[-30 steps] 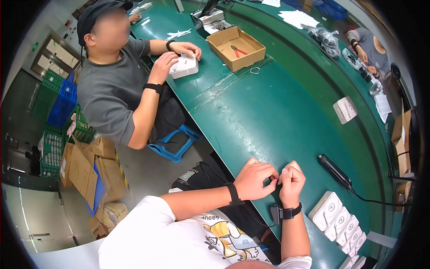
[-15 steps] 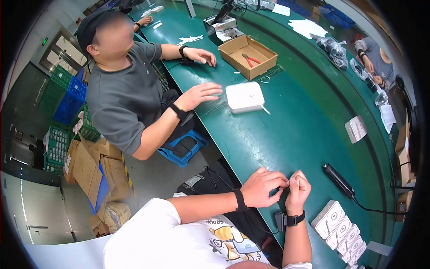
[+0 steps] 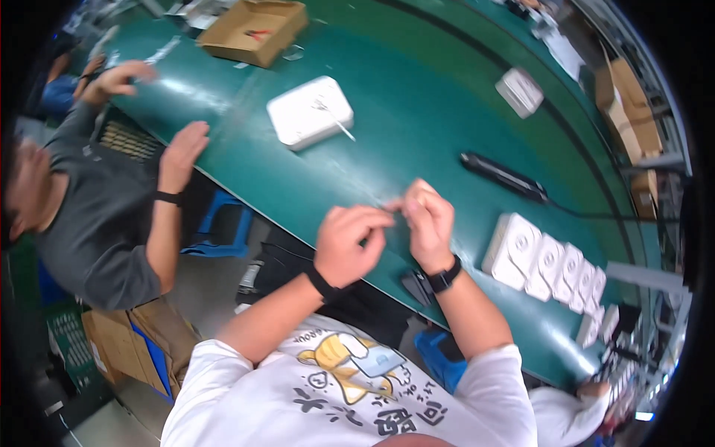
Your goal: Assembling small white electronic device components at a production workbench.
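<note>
My left hand [image 3: 351, 242] and my right hand [image 3: 427, 223] are raised together over the near edge of the green table [image 3: 387, 164]. Both have curled fingers, with the fingertips meeting or nearly so. Motion blur hides whatever may be pinched between them. Beyond my hands, to the left, lies a white box-shaped thing [image 3: 302, 115] with rounded corners and a thin white strip sticking out at its right side. A black cylindrical tool [image 3: 503, 177] with a cord rests to the right of my hands. Several white cartons [image 3: 514, 253] stand in a row nearer my right forearm.
At the far left, an open cardboard box [image 3: 257, 33] holds red-handled pliers [image 3: 258, 33]. A co-worker's hand [image 3: 184, 153] hovers by the table's left edge. Another white carton [image 3: 520, 92] sits at the far right. A blue stool [image 3: 216, 223] stands below the left edge.
My view has swung, so the table's things appear further left and higher. My hands remain fingertip to fingertip. The co-worker's hand has drawn away from the white box-shaped thing.
</note>
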Tool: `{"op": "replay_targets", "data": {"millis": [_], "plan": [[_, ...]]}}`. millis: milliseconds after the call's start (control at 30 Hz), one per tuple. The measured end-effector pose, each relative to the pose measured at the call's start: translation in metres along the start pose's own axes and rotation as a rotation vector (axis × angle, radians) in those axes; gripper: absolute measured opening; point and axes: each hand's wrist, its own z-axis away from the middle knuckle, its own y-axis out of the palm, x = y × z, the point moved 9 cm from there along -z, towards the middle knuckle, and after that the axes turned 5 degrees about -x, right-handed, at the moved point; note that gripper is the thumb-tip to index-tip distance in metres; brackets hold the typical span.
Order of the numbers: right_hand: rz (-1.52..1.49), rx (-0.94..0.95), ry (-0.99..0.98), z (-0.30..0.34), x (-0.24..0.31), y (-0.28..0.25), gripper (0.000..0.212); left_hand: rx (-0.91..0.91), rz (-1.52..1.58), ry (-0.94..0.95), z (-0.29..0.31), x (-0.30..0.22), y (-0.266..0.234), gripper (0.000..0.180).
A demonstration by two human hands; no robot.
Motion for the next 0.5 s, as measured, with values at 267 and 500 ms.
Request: {"op": "replay_targets", "data": {"millis": [267, 500], "plan": [[-0.145, 0.026, 0.053, -0.002, -0.003, -0.003, 0.05, -0.051, 0.087, -0.246, 0.002, 0.018, 0.019, 0.039], [-0.148, 0.054, 0.049, 0.006, -0.004, -0.002, 0.051, 0.011, -0.017, -0.177, 0.008, 0.015, 0.019, 0.04]]}}
